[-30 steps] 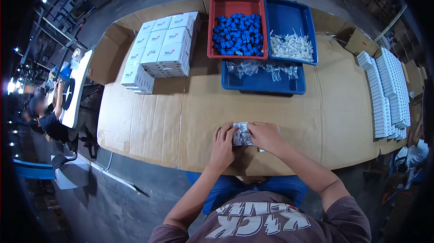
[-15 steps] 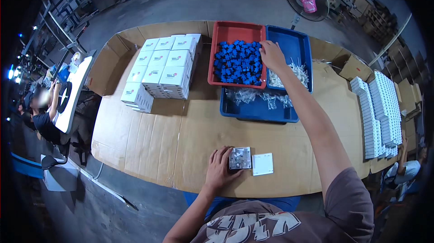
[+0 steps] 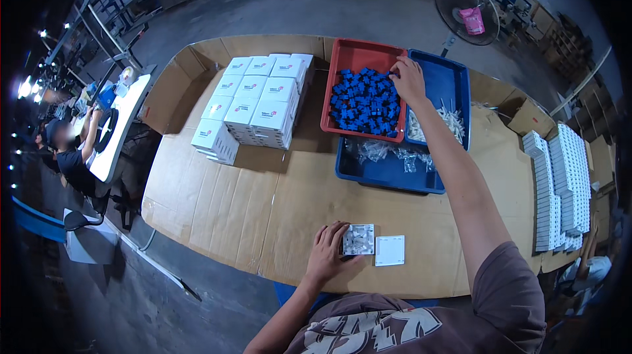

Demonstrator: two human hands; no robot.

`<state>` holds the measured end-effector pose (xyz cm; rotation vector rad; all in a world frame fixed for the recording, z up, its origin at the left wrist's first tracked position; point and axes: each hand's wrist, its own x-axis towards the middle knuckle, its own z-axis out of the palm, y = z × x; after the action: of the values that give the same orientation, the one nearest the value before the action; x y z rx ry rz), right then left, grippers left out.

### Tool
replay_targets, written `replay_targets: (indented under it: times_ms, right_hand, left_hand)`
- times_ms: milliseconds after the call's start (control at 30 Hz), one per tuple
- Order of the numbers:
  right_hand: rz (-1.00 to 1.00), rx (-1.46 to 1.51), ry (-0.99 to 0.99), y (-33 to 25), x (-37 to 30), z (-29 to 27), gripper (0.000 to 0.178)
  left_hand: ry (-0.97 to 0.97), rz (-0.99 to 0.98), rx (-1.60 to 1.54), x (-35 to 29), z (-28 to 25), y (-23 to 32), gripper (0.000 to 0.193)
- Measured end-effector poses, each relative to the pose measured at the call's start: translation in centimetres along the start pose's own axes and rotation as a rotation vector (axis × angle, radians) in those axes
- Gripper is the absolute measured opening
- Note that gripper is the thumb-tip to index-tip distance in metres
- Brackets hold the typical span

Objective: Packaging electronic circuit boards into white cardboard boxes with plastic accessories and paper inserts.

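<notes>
My left hand (image 3: 328, 253) steadies a small white square box (image 3: 358, 240) near the table's front edge, its thumb and fingers around the left side. Clear or whitish bits lie in the box, too small to name. Just right of it, apart, lies a flat white square cover (image 3: 390, 251). My right hand (image 3: 411, 81) reaches far forward to the right rim of a red tray (image 3: 359, 56). Its fingers are bent together beside a heap of small blue plastic parts (image 3: 367, 101); whatever they pinch is hidden.
A blue tray (image 3: 440, 64) with white slim pieces (image 3: 449, 122) adjoins the red one. Below them sits another blue tray (image 3: 388, 179) with clear plastic bags. White boxes (image 3: 257, 97) are stacked at left, more stacks (image 3: 559, 189) at right. A co-worker (image 3: 72, 156) sits far left.
The whole view has shifted, so the table appears farther right and lower. My right fingers stay by the red tray's rim, slightly farther over the blue parts. My left hand remains at the box.
</notes>
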<state>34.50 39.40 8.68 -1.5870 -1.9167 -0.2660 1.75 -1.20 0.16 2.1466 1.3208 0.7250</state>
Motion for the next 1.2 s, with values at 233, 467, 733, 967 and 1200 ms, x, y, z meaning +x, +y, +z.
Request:
replay_targets:
  times_ms: [233,467,733,967,1200]
  right_hand:
    - [-0.320,0.226,0.614,-8.7,-5.6,-12.8,0.018]
    - [-0.537,0.257,0.757,-13.5,-11.4,-23.1,0.027]
    - [0.319,1.721,0.280,-16.2,-15.8,-25.3,0.025]
    - [0.495,1.689,0.222,-17.4,-17.3,-25.0,0.035]
    - [0.853,1.694,-0.055,-16.7,-24.4,-16.5,0.036]
  left_hand:
    - [-0.001,-0.058,0.038,-0.1,-0.5,1.4,0.086]
    - [0.050,0.036,0.090,-0.1,1.3,0.1,0.084]
    - [0.058,0.076,0.106,-0.5,1.8,0.0,0.083]
    - [0.075,0.076,0.114,-0.9,2.0,0.0,0.087]
    - [0.067,0.003,0.061,0.1,1.9,-0.3,0.090]
